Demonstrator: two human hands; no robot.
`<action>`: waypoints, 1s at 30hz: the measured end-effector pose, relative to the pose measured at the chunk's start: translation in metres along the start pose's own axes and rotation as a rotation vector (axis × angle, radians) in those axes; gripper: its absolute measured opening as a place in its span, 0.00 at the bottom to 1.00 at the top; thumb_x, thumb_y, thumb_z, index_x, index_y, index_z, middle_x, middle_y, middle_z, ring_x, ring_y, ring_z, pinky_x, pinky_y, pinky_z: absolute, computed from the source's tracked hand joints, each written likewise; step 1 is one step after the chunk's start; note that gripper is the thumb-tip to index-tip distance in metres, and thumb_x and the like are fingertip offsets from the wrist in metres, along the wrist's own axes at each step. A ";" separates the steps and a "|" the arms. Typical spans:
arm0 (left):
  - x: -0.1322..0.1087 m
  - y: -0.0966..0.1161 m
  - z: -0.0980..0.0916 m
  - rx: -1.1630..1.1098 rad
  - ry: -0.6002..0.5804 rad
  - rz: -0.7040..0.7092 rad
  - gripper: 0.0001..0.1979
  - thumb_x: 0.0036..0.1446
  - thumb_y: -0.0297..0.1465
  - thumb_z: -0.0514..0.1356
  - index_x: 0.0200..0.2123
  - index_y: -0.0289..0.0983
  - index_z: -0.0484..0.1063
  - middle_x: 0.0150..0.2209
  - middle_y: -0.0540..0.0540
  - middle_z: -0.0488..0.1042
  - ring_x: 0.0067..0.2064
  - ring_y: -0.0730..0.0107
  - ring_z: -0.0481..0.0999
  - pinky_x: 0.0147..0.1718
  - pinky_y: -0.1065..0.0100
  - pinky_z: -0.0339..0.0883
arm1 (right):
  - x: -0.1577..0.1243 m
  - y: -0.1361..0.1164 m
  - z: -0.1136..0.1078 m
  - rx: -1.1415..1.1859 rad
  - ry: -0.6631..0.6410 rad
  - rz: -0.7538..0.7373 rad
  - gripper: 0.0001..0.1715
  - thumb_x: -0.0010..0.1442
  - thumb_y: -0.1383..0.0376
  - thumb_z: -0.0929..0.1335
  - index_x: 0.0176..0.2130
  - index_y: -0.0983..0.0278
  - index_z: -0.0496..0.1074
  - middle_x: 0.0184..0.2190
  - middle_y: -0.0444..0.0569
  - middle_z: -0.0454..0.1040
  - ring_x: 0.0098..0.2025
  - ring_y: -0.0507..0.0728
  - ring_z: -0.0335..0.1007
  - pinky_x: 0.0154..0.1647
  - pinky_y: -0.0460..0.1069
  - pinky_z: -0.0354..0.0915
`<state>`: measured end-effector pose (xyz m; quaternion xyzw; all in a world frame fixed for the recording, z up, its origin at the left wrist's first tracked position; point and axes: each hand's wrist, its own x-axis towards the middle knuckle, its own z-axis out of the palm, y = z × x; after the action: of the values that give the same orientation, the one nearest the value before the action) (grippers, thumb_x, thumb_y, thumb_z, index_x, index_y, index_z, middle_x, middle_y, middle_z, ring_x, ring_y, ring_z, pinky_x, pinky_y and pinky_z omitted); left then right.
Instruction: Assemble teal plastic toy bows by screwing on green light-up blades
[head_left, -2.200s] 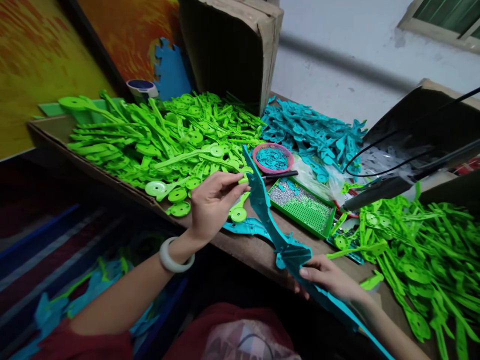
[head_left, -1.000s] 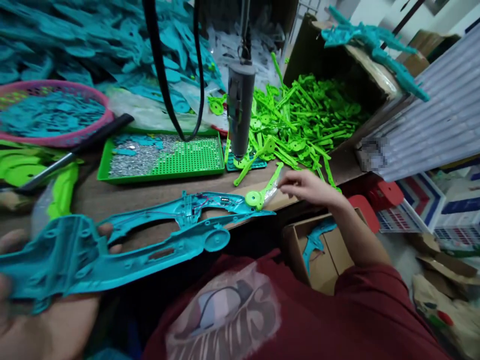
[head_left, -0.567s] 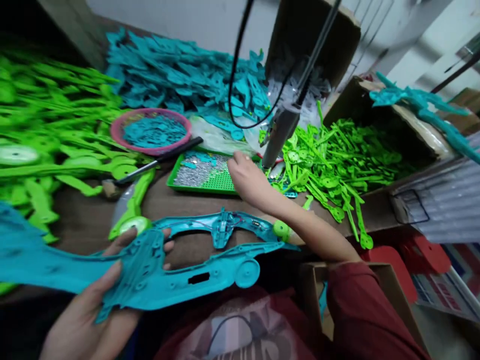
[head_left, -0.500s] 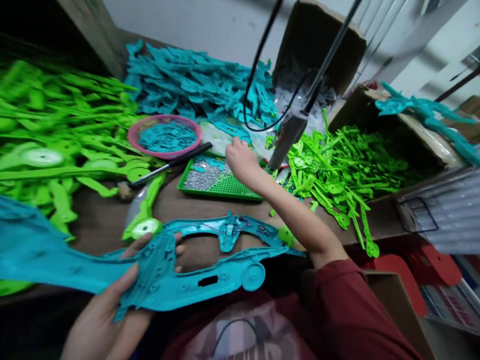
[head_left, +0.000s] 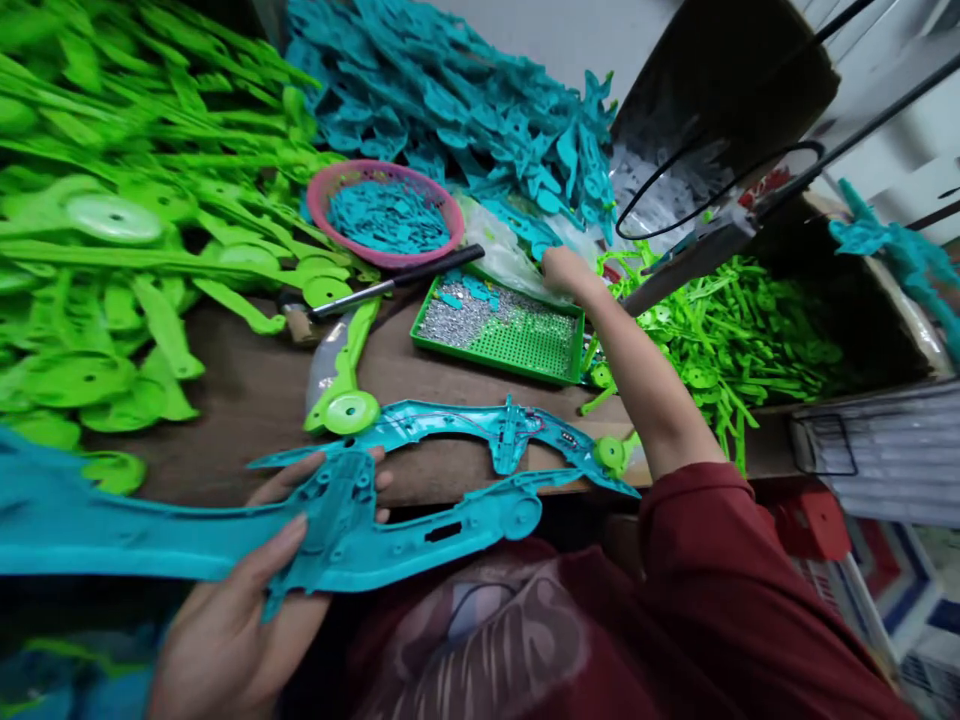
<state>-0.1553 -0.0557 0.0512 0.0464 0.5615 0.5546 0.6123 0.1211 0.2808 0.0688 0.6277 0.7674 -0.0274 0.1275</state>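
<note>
My left hand (head_left: 247, 610) is closed around the middle of a long teal plastic shell half (head_left: 330, 540), its ribbed inside facing up, held at the table's front edge. Just behind it lies a curved teal shell half (head_left: 442, 420) with thin wires and a small cross-shaped part at its middle. My right hand (head_left: 570, 272) reaches over the far right corner of a green perforated tray (head_left: 525, 352), beside a clear plastic bag (head_left: 499, 250) and small teal pieces. Its fingers point away and are blurred, so their grip is hidden. Small silvery pieces (head_left: 454, 320), probably screws, lie in the tray.
A pink basket (head_left: 319, 205) of small teal parts stands behind a black-handled tool (head_left: 435, 268). Green parts (head_left: 150, 130) heap up at left, teal shells (head_left: 450, 90) at back. A grey hanging tool (head_left: 690, 255) and green pieces (head_left: 720, 330) are at right.
The view has shifted, so the table things sit further right. My right hand has moved from above the tray to beyond its far right corner. My left hand keeps its hold on the shell half.
</note>
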 end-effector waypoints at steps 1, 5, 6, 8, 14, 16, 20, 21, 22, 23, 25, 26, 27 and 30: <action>0.002 0.001 0.002 0.003 0.003 0.011 0.22 0.43 0.34 0.72 0.44 0.51 0.80 0.45 0.53 0.84 0.62 0.46 0.74 0.46 0.58 0.82 | 0.000 0.003 -0.001 0.004 0.020 0.020 0.23 0.61 0.76 0.63 0.54 0.76 0.73 0.50 0.69 0.77 0.54 0.68 0.75 0.54 0.58 0.69; 0.005 0.006 0.018 0.003 0.009 0.030 0.18 0.47 0.33 0.69 0.44 0.49 0.80 0.43 0.51 0.84 0.64 0.49 0.71 0.38 0.67 0.83 | -0.013 0.002 -0.012 0.060 0.163 0.049 0.20 0.63 0.78 0.60 0.48 0.74 0.75 0.50 0.66 0.76 0.55 0.64 0.72 0.58 0.57 0.65; 0.005 0.008 0.023 -0.001 0.010 0.018 0.17 0.48 0.33 0.67 0.44 0.48 0.80 0.45 0.49 0.84 0.65 0.48 0.71 0.36 0.67 0.83 | -0.025 -0.002 -0.014 0.121 0.240 0.025 0.18 0.64 0.77 0.60 0.46 0.73 0.76 0.49 0.64 0.76 0.54 0.63 0.72 0.58 0.56 0.65; 0.003 0.012 0.032 -0.020 0.032 -0.010 0.15 0.50 0.31 0.65 0.44 0.46 0.80 0.47 0.47 0.83 0.64 0.46 0.71 0.35 0.65 0.83 | -0.065 -0.014 -0.017 0.348 0.417 -0.080 0.11 0.66 0.72 0.63 0.41 0.69 0.75 0.42 0.57 0.77 0.48 0.59 0.73 0.53 0.54 0.67; -0.005 0.017 0.046 -0.035 0.092 -0.063 0.18 0.50 0.29 0.63 0.46 0.42 0.79 0.46 0.40 0.83 0.58 0.41 0.77 0.34 0.58 0.82 | -0.239 -0.029 0.003 0.857 0.292 -0.609 0.03 0.66 0.68 0.68 0.38 0.62 0.74 0.37 0.47 0.74 0.41 0.52 0.73 0.44 0.49 0.70; -0.008 0.015 0.048 -0.024 0.101 -0.059 0.19 0.49 0.30 0.63 0.47 0.41 0.79 0.48 0.39 0.83 0.58 0.39 0.77 0.36 0.56 0.82 | -0.278 -0.022 0.015 0.821 0.299 -0.629 0.07 0.66 0.72 0.67 0.41 0.62 0.74 0.39 0.49 0.73 0.42 0.52 0.73 0.42 0.48 0.70; -0.014 0.006 0.049 0.028 0.073 -0.006 0.25 0.48 0.31 0.65 0.52 0.41 0.78 0.50 0.38 0.82 0.60 0.36 0.75 0.37 0.53 0.82 | -0.313 -0.009 0.037 0.764 0.373 -0.683 0.13 0.64 0.77 0.66 0.46 0.63 0.72 0.39 0.51 0.74 0.42 0.54 0.73 0.42 0.50 0.72; -0.016 0.004 0.049 0.043 0.059 -0.006 0.25 0.48 0.31 0.65 0.53 0.41 0.78 0.50 0.39 0.81 0.60 0.36 0.75 0.37 0.53 0.82 | -0.316 -0.008 0.042 0.765 0.402 -0.700 0.14 0.64 0.78 0.66 0.47 0.64 0.71 0.40 0.52 0.74 0.42 0.55 0.73 0.43 0.51 0.72; -0.018 0.002 0.051 0.053 0.048 -0.012 0.25 0.49 0.32 0.65 0.54 0.41 0.78 0.51 0.39 0.81 0.60 0.37 0.75 0.38 0.52 0.82 | -0.319 -0.007 0.047 0.771 0.432 -0.712 0.15 0.63 0.78 0.66 0.48 0.64 0.70 0.40 0.53 0.75 0.42 0.55 0.73 0.43 0.53 0.72; -0.021 0.001 0.052 0.057 0.043 -0.022 0.25 0.50 0.32 0.64 0.54 0.41 0.77 0.51 0.40 0.81 0.60 0.37 0.75 0.39 0.52 0.82 | -0.321 -0.006 0.051 0.777 0.457 -0.719 0.16 0.63 0.78 0.66 0.48 0.64 0.69 0.39 0.53 0.75 0.42 0.56 0.73 0.43 0.53 0.72; -0.026 -0.001 0.057 0.053 0.046 -0.034 0.24 0.50 0.32 0.65 0.52 0.42 0.78 0.50 0.42 0.82 0.59 0.38 0.75 0.40 0.53 0.82 | -0.325 -0.005 0.056 0.784 0.486 -0.724 0.17 0.63 0.78 0.66 0.49 0.64 0.69 0.39 0.54 0.75 0.41 0.56 0.72 0.42 0.54 0.72; -0.028 -0.001 0.060 0.054 0.045 -0.037 0.23 0.49 0.32 0.65 0.51 0.42 0.78 0.49 0.42 0.82 0.59 0.38 0.75 0.40 0.53 0.81 | -0.327 -0.004 0.058 0.788 0.493 -0.723 0.17 0.62 0.78 0.66 0.49 0.64 0.69 0.39 0.54 0.76 0.41 0.56 0.72 0.42 0.54 0.72; -0.031 -0.001 0.062 0.058 0.046 -0.034 0.23 0.48 0.32 0.66 0.50 0.42 0.79 0.48 0.42 0.83 0.59 0.38 0.75 0.41 0.53 0.81 | -0.329 -0.003 0.059 0.794 0.503 -0.715 0.18 0.62 0.79 0.67 0.49 0.64 0.69 0.39 0.54 0.76 0.41 0.56 0.72 0.42 0.54 0.72; -0.035 -0.002 0.066 0.076 0.052 -0.021 0.22 0.48 0.31 0.66 0.49 0.40 0.78 0.47 0.40 0.83 0.58 0.39 0.76 0.46 0.53 0.80 | -0.334 0.001 0.060 0.811 0.528 -0.693 0.19 0.62 0.79 0.67 0.50 0.64 0.69 0.40 0.54 0.76 0.42 0.56 0.72 0.43 0.54 0.73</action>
<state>-0.0964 -0.0445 0.0963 0.0494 0.5983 0.5274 0.6012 0.1917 -0.0509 0.0879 0.3250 0.8615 -0.2015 -0.3340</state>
